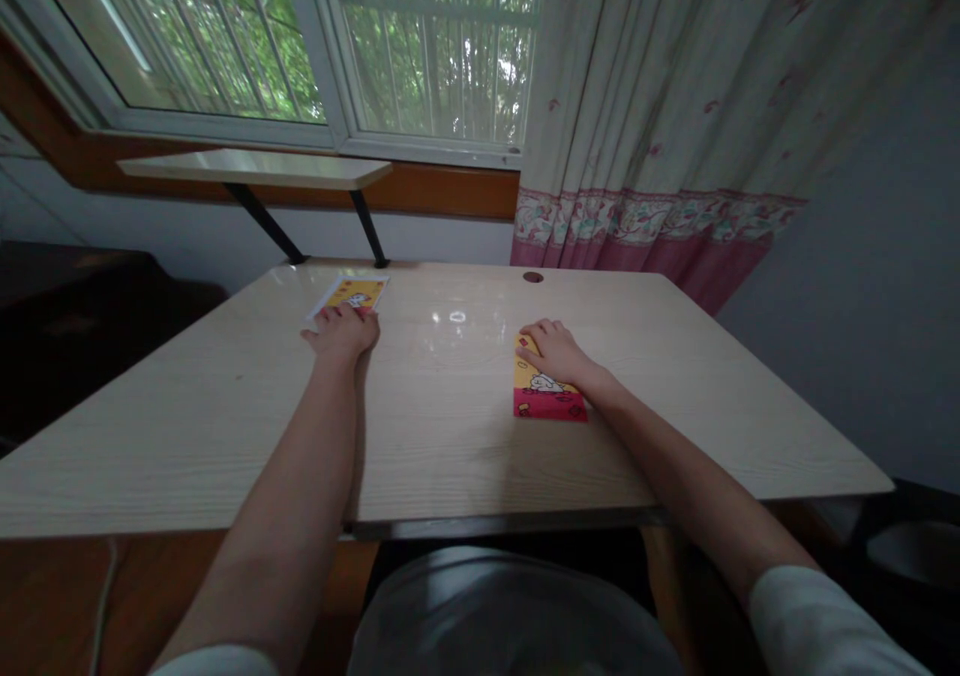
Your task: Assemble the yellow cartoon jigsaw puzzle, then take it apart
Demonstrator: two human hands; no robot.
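On the left, toward the back of the table, lies a yellow-and-red printed envelope [361, 292] with a white border and a cartoon animal. My left hand [343, 332] rests on its near part, fingers spread, covering some of the print. A second yellow-and-red envelope [551, 405], with a white cartoon animal above a red band, lies flat right of the table's middle. Across its upper part lies my right hand [556, 352], thumb apart from the fingers and over the yellow part. Both hands are open on the paper; the undersides of the fingers are hidden.
The pale wooden table [442, 436] has a round cable hole [533, 277] near its back edge. A small raised shelf [255, 167] on black legs stands at the back left. Behind are a barred window [435, 56] and a patterned curtain [645, 136].
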